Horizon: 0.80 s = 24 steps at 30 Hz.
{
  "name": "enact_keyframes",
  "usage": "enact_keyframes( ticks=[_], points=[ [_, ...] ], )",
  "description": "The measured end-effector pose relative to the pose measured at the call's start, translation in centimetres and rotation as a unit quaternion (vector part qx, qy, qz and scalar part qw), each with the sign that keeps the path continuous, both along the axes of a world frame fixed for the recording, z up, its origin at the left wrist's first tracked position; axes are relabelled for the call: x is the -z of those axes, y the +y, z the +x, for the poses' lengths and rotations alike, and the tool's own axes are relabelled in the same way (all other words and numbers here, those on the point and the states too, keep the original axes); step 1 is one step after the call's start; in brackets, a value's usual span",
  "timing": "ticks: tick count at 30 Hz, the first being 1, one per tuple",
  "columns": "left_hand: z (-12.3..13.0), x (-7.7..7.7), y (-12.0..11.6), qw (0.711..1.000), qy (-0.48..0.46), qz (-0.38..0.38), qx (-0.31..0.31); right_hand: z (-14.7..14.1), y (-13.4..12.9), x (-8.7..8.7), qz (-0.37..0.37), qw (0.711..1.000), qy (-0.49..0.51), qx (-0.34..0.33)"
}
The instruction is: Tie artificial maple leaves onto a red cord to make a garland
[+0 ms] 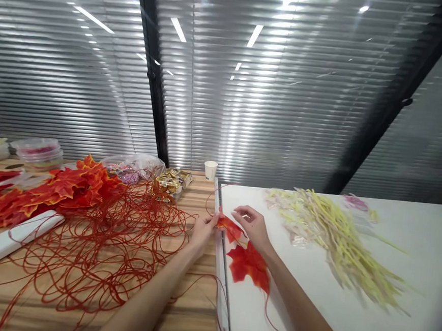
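At bench seam: left hand point(201, 231) and right hand point(252, 226) pinch one red-orange fabric maple leaf point(230, 227) between fingertips; second leaf point(249, 265) lies flat below, beside tangled thin red cord point(100, 242).

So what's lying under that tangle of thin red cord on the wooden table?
Under the tangle of thin red cord the wooden table shows through the loops. At its far edge it overlaps orange-red fabric maple leaves; how far they extend underneath cannot be seen.
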<state>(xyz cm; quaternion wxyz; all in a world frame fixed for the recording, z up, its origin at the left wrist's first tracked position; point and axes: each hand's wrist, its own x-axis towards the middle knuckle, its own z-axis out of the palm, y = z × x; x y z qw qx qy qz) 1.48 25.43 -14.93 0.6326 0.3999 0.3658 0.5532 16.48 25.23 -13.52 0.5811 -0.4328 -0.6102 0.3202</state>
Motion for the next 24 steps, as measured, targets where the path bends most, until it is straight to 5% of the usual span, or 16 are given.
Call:
enact_keyframes(
  ticks=[7, 12, 15, 19, 24],
  points=[
    [0.2, 0.2, -0.4, 0.999, 0.036, 0.007, 0.022, -0.5, -0.9, 0.4, 0.146, 0.948, -0.278, -0.046],
    [0.1, 0.1, -0.3, 0.998, 0.060, 0.018, 0.017, -1.0, -1.0, 1.3, 0.153, 0.923, -0.353, -0.027],
    [-0.1, 0.0, -0.1, 0.997, 0.066, 0.030, 0.002, -1.2, -1.3, 1.0, 0.133, 0.942, -0.306, -0.032],
    [-0.6, 0.3, 0.6, 0.990, 0.112, 0.062, -0.055, -0.8, -0.9, 0.4, 0.031, 0.993, -0.113, -0.022],
    [-0.6, 0.5, 0.9, 0.984, 0.111, 0.068, -0.124, 0.4, 0.1, 0.4, -0.057, 0.994, 0.094, -0.007]
  ],
)
